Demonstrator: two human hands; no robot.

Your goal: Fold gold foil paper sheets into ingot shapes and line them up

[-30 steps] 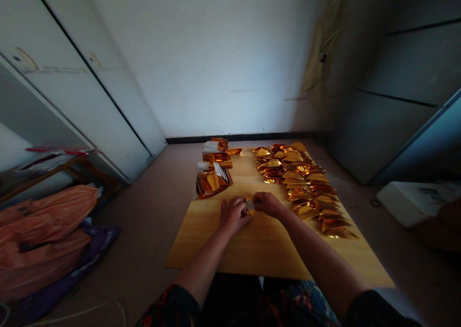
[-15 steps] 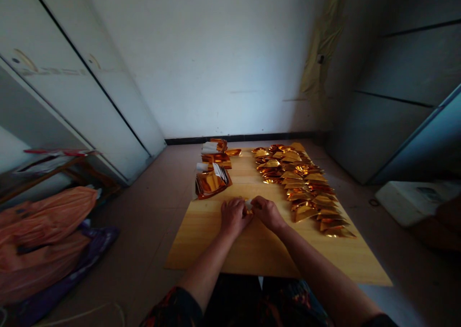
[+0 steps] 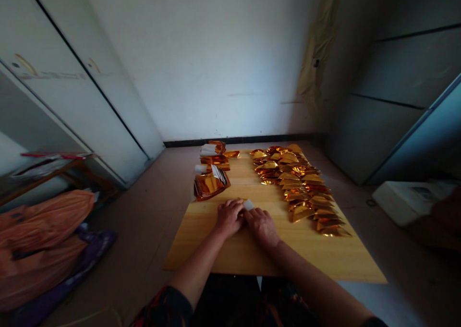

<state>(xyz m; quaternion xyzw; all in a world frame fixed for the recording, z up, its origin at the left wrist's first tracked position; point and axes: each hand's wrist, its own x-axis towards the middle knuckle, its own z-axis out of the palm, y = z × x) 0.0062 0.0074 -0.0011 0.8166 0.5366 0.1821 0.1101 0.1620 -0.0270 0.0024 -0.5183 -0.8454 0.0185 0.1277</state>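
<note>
Folding, it seems, a small white piece at the middle of the wooden board, the left hand and right hand are curling nearly closed, pinching it between them. Next, it probably needs creasing, then placing among the gold foil triangles.

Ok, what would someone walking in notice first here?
The gold foil triangles catch the eye first, lying in a long band along the right side of the wooden board. At the board's middle, the left hand and right hand meet at a white slip. Orange sacks lie on the floor at lower left.
</note>
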